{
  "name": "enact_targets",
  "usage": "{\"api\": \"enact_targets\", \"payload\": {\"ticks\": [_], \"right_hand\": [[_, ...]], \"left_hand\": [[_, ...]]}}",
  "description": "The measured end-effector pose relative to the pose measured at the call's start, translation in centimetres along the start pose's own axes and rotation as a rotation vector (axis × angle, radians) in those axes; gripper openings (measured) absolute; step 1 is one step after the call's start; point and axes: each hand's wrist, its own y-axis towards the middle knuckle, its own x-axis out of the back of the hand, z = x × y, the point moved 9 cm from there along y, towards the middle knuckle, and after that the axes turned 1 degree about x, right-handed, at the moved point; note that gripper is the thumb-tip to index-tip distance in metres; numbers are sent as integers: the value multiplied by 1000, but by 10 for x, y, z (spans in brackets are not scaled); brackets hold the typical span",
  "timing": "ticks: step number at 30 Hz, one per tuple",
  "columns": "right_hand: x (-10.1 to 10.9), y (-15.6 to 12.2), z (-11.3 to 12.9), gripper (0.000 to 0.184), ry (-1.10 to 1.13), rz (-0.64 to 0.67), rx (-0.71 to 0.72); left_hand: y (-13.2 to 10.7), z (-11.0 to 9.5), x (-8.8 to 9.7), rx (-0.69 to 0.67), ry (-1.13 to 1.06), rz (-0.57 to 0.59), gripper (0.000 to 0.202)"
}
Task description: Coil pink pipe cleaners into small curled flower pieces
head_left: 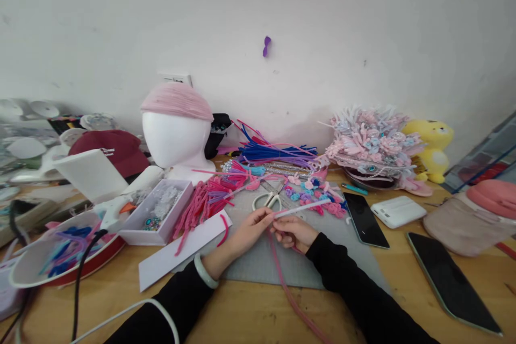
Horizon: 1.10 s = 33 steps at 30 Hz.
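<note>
Left hand (250, 232) and right hand (296, 231) pinching a pale strip (305, 208), pink cord (289, 296) below, maroon cap (121, 146) with illegible marking (107, 151)

Maroon fabric cap (123, 146): a small pale mark is showing on its front, too small to read.
White, round-cornered plastic block (398, 210): tiny marks are showing near its edge, likewise illegible.
Readable lettering, labels, brands, numbers, signs: none is showing.

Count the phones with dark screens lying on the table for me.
2: one phone at the right edge of the grey mat, the other phone nearer the camera at lower right. More could be hidden under the clutter.
</note>
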Motion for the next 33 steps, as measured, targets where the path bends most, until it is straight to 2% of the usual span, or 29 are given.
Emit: {"api": "enact_targets", "payload": {"ticks": [3,6,10,16,23,28,33], "right_hand": [[-2,-1,-3,23,-28,31,-35],[-1,-2,-1,21,-32,26,-11],[0,-2,1,20,-4,2,23],[-2,-1,0,19,56,-29,41],[-2,-1,9,19,-6,-147,163],[2,-3,17,25,-97,-259,322],[1,-2,19,28,-149,-269,355]], "left_hand": [[-1,7,-1,56,-64,18,34],[-3,11,0,103,-126,21,38],[-4,9,-2,126,-195,42,33],[-5,7,-2,109,-210,8,26],[-4,-6,11,4,-63,-114,19],[-4,-12,14,-71,38,-130,20],[-5,-12,18,-87,94,-172,23]]}}
